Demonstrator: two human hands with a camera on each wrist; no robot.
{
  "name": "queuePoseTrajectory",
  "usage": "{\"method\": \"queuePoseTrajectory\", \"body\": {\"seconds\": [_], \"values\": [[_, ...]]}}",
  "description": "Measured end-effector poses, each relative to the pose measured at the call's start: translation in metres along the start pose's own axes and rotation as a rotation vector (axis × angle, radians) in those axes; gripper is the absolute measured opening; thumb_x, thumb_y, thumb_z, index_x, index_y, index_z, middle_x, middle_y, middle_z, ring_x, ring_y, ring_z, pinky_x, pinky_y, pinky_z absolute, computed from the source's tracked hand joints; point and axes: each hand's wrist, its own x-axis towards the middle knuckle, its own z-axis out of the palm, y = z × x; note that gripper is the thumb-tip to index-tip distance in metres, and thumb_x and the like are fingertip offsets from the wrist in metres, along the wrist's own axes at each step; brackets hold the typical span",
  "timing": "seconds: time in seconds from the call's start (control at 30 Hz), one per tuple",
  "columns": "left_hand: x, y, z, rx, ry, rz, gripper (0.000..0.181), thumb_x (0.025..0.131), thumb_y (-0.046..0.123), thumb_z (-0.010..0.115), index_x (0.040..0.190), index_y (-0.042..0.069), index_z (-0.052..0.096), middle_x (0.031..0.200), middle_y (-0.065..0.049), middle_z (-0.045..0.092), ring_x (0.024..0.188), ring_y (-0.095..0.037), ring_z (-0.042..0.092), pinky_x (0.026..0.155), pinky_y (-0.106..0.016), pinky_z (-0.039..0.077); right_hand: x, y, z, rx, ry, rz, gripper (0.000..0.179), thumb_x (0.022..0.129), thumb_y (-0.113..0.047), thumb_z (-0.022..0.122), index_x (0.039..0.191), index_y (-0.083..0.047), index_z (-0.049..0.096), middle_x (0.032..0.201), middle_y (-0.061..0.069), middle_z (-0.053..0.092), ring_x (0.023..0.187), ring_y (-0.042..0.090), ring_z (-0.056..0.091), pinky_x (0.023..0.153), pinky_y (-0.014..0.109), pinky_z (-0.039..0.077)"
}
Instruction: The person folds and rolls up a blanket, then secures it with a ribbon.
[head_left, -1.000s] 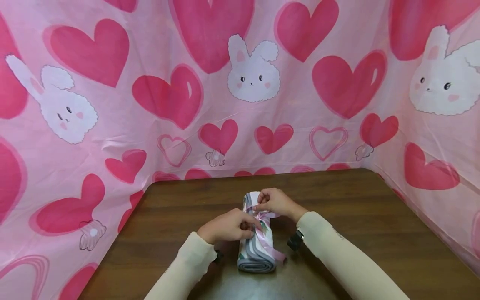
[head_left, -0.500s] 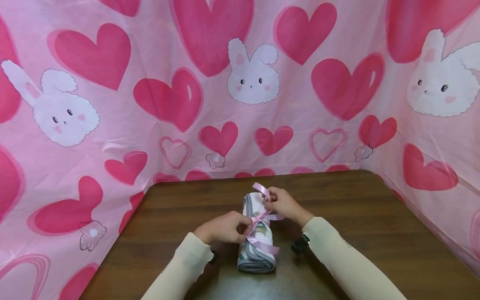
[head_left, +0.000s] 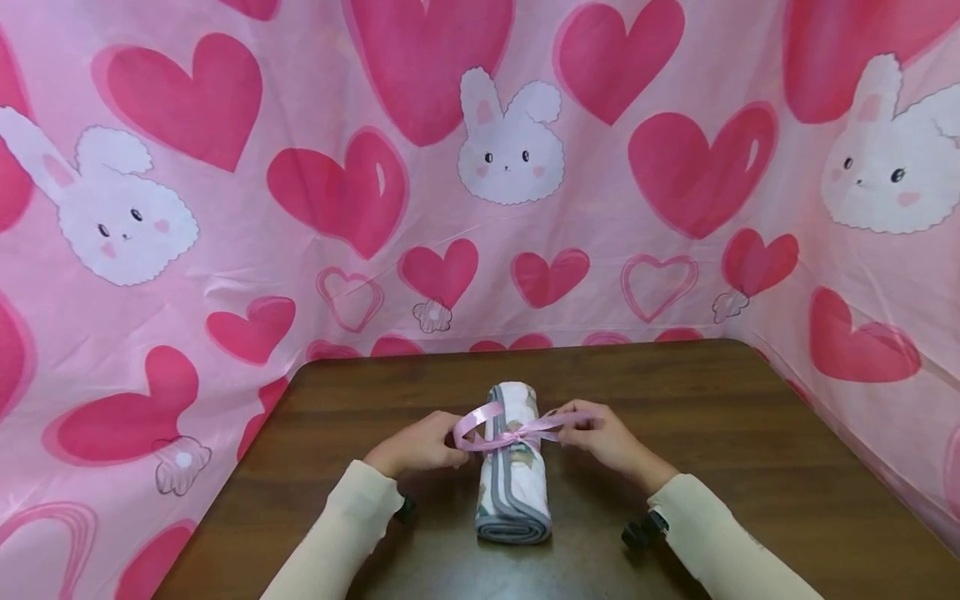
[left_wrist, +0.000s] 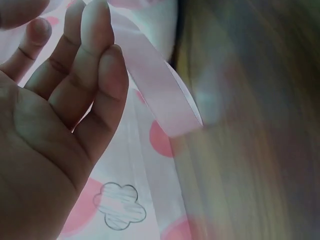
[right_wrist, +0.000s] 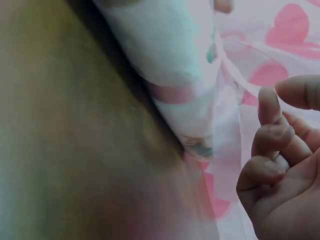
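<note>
A rolled white blanket (head_left: 523, 487) with grey edging and a faint print lies lengthwise on the table. Around its middle runs a pink satin ribbon (head_left: 474, 443), knotted on top. On the left, my left hand (head_left: 422, 443) pinches one tail, which curls up and back over the roll; in the left wrist view the ribbon (left_wrist: 162, 95) hangs beyond the fingers. My right hand (head_left: 617, 437) holds the other tail out to the right between thumb and index finger. The right wrist view shows the ribbon band (right_wrist: 175, 94) round the side of the roll.
The brown wooden table (head_left: 720, 408) extends on both sides of the roll. A pink cloth backdrop (head_left: 585, 217) with hearts and rabbits stands behind it and along both sides. Dark wrist straps (head_left: 643, 532) sit at the cream sleeves (head_left: 723, 525).
Both hands were close together over the knot. They have since moved apart, left and right, each drawing a ribbon tail outward. The blanket roll has stayed in place.
</note>
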Motion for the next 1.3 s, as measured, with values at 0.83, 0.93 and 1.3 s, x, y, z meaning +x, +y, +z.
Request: {"method": "queuePoseTrajectory", "body": {"seconds": [0.83, 0.93, 1.3], "values": [[0.025, 0.04, 0.026, 0.134, 0.006, -0.035, 0.026, 0.089, 0.036, 0.07, 0.076, 0.018, 0.057, 0.061, 0.003, 0.051, 0.054, -0.013, 0.054, 0.05, -0.028, 0.048, 0.001, -0.004, -0.002, -0.046, 0.153, 0.092, 0.024, 0.091, -0.018, 0.069, 0.11, -0.004, 0.068, 0.085, 0.021, 0.064, 0.064, 0.031, 0.06, 0.054, 0.038, 0.053], [0.026, 0.036, 0.026, 0.115, 0.027, -0.042, 0.025, 0.088, 0.02, 0.072, 0.074, 0.016, 0.052, 0.063, 0.001, 0.045, 0.056, -0.014, 0.052, 0.051, -0.028, 0.048, -0.006, -0.003, -0.003, -0.054, 0.06, 0.116, 0.016, 0.091, -0.012, 0.069, 0.103, -0.002, 0.068, 0.081, 0.018, 0.065, 0.064, 0.033, 0.061, 0.054, 0.039, 0.054], [0.023, 0.014, 0.012, 0.183, 0.212, -0.081, 0.014, 0.087, 0.013, 0.069, 0.086, 0.019, 0.057, 0.069, 0.002, 0.055, 0.061, -0.015, 0.053, 0.052, -0.028, 0.048, -0.023, 0.01, -0.003, 0.029, -0.325, 0.091, 0.015, 0.089, -0.002, 0.066, 0.103, 0.006, 0.065, 0.08, 0.018, 0.069, 0.069, 0.018, 0.065, 0.061, 0.027, 0.052]]}}
